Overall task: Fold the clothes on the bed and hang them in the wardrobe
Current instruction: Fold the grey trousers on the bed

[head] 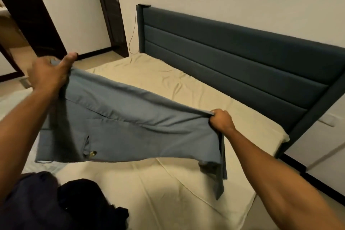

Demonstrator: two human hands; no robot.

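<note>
Pants held up over bed

Left hand [49, 73] at ten o'clock grips one end of the blue-gray pants [130, 127], fingers curled tight around the cloth. Pants stretch across the middle, above the cream bed sheet [168, 183]. Right hand [221, 120] at three o'clock pinches the other end in a fist. Dark clothes [74, 201] sit at seven o'clock.
</note>
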